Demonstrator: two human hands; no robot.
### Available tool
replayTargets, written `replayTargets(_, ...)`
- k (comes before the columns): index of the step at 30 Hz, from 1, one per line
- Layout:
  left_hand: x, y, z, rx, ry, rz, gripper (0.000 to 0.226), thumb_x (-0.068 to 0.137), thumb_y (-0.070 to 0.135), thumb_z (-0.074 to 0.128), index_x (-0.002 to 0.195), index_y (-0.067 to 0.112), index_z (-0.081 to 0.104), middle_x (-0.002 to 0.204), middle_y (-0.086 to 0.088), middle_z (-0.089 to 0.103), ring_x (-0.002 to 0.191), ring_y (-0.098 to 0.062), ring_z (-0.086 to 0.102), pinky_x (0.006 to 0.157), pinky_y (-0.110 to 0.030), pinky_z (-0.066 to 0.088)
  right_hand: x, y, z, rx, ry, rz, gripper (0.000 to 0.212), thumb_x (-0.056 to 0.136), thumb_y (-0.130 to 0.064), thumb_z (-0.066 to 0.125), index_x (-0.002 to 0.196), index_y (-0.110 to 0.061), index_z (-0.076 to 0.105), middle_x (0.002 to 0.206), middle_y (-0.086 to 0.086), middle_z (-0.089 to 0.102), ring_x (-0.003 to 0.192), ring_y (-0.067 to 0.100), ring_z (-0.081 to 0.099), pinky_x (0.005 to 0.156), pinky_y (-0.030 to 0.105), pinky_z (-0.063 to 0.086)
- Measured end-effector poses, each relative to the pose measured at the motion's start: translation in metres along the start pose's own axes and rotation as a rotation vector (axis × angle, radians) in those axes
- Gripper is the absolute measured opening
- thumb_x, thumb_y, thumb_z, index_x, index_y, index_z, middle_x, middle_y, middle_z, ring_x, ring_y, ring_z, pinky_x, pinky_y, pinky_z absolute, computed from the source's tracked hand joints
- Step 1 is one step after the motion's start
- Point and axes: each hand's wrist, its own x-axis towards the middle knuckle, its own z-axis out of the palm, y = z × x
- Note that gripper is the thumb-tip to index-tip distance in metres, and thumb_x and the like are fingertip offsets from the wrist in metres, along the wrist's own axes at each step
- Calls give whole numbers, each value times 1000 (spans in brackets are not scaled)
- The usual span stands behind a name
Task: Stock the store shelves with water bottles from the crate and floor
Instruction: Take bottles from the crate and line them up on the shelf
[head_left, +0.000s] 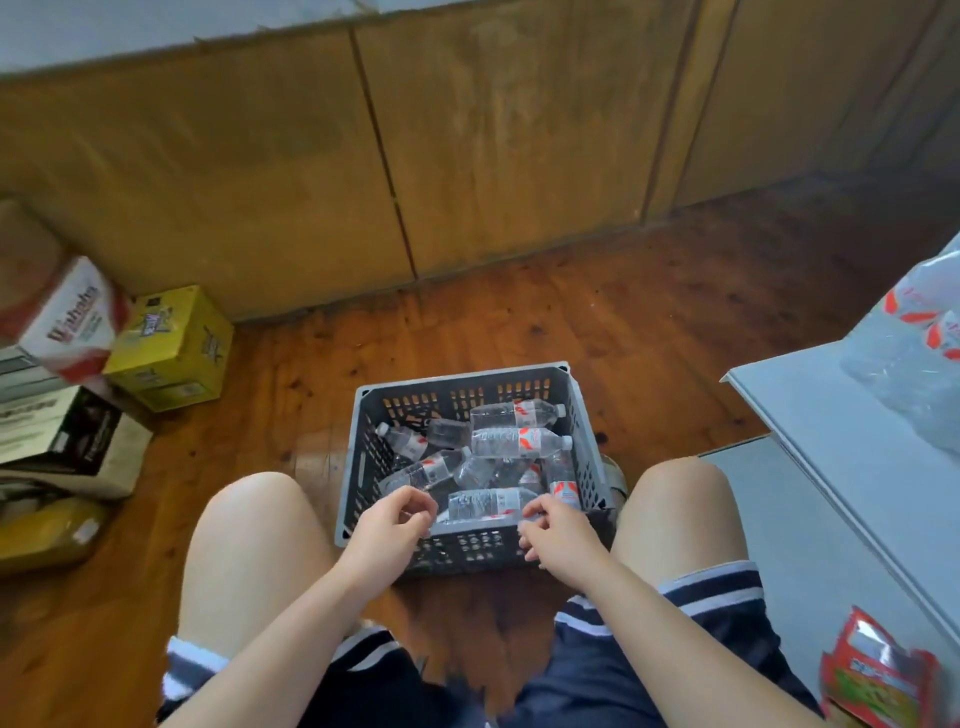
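The left hand (395, 525) is hovering over the near rim of the grey crate (457, 375), its fingers loosely curled and holding nothing. The right hand (556, 535) is reaching in beside it, curled fingertips meeting the end of the nearest bottle (485, 505); whether it is gripping cannot be told. That bottle is lying along the crate's near wall, and more water bottles (519, 441) are lying jumbled across the crate's bottom, each wearing a white label with a red mark whose writing is too small to read. The crate is sitting on the wooden floor (649, 322) between the person's knees. Left of the crate, a white and red carton (72, 322) is showing blurred red lettering resembling "Wahaha", beside a yellow carton (171, 348) with unreadable print. Right of the crate, a wrapped bottle pack (914, 353) with red-marked labels is resting on a white tabletop (831, 426).
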Motion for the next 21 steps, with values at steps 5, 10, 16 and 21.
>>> replayTargets(5, 18, -24, 20, -62, -66, -121, 18, 98, 11, 54, 100, 22, 68, 95, -2, 72, 87, -14, 71, 86, -38, 57, 11, 5, 2, 58, -19, 32, 8, 102, -23, 54, 109, -22, 58, 92, 5, 72, 75, 14, 70, 67, 24, 57)
replayTargets(10, 47, -53, 20, -134, -64, -214, 20, 101, 9, 50, 103, 19, 67, 99, -3, 72, 89, -16, 71, 85, -36, 57, 39, -11, 19, 0, -139, 21, 6, 102, -26, 54, 106, -28, 57, 96, 8, 71, 79, 13, 71, 66, 22, 52)
replayTargets(16, 108, -80, 6, -133, -87, -267, 21, 98, 11, 51, 98, 23, 68, 98, 0, 73, 85, -15, 72, 86, -42, 59, 117, -21, 30, 52, -120, 145, 6, 99, -20, 54, 99, -24, 57, 92, 5, 70, 70, 14, 68, 63, 28, 52)
replayTargets(21, 173, -79, 23, -158, -128, -326, 17, 98, 15, 52, 97, 24, 67, 95, -1, 74, 86, -21, 72, 70, -33, 54, 186, -3, 30, 61, 1, 322, 13, 98, -14, 51, 106, -18, 59, 92, 6, 71, 76, 22, 70, 67, 37, 58)
